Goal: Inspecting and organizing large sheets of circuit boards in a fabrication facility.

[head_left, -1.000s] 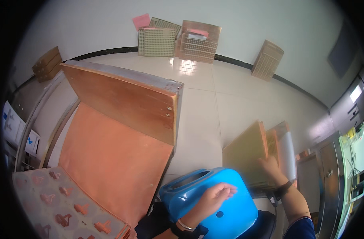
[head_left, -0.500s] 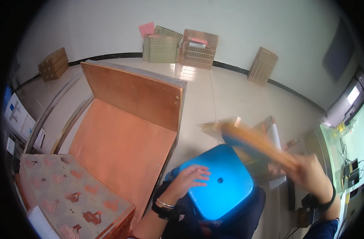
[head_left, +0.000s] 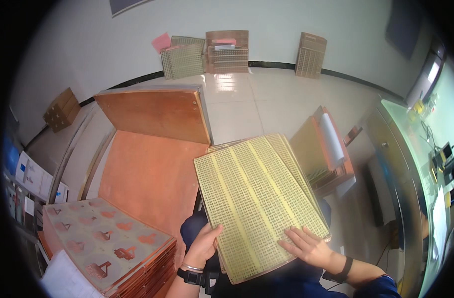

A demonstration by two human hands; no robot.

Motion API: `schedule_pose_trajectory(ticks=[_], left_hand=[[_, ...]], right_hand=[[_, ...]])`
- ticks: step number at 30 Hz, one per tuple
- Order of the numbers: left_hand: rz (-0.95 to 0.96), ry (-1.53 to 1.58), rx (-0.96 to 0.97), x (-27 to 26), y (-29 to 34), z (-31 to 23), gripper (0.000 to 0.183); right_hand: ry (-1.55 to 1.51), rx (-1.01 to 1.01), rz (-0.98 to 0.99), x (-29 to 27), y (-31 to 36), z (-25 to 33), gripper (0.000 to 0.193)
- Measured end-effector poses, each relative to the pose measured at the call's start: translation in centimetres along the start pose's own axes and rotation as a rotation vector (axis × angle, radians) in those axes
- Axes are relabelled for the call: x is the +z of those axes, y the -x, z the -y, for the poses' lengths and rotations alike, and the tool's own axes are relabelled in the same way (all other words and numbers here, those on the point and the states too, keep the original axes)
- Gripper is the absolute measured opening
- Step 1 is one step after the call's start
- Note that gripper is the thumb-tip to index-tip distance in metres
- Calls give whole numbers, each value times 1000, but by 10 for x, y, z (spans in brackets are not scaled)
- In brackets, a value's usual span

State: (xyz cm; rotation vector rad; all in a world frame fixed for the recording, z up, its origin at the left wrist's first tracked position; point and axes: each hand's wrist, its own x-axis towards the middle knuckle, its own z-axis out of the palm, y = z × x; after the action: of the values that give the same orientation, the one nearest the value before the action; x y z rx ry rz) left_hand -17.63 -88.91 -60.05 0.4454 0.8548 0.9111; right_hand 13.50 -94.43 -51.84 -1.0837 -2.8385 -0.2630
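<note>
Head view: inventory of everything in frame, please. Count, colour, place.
yellow panels: several, yellow, on the lap
rack: 1, copper-coloured boards, left
printed panels: stacked, count unclear, grey and copper top, lower left
upright panels: several, yellow and copper, floor at right
white sheet: 1, white, against upright panels
wall stacks: 3, greenish and copper-coloured, far wall
pink sheet: at least 1, pink, leftmost wall stack
brown stack: 1, brown, far left
desk: 1, pale green top, right
wristbands: 2, black, one per wrist
left hand: 1, bare, gripping yellow panels' left edge
right hand: 1, bare, resting on yellow panels
</note>
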Motion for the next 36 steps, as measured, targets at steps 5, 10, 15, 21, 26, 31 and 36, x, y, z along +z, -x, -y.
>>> schedule_pose_trajectory(ticks=[5,10,15,21,26,31,36], left_hand=[[-83,-185,10,6,-14,20,31],[-147,-218,77,8,-20,25,26],[-226,-287,60,-8,-30,26,26],[-305,-289,68,8,-43,14,29],[-356,-299,58,1,-45,19,29],[-296,-322,-27,-9,-43,8,32],[-458,-394,95,-14,-47,-21,48]], right_hand=[[-284,169,121,34,26,14,50],[-516,368,-10,16,27,-17,48],[-513,649,-321,17,22,-103,36],[-466,796,-293,69,4,-212,32],[-154,1095,182,117,-33,-247,26],[-36,1211,180,145,-50,-260,32],[-31,1294,134,135,-55,-259,32]])
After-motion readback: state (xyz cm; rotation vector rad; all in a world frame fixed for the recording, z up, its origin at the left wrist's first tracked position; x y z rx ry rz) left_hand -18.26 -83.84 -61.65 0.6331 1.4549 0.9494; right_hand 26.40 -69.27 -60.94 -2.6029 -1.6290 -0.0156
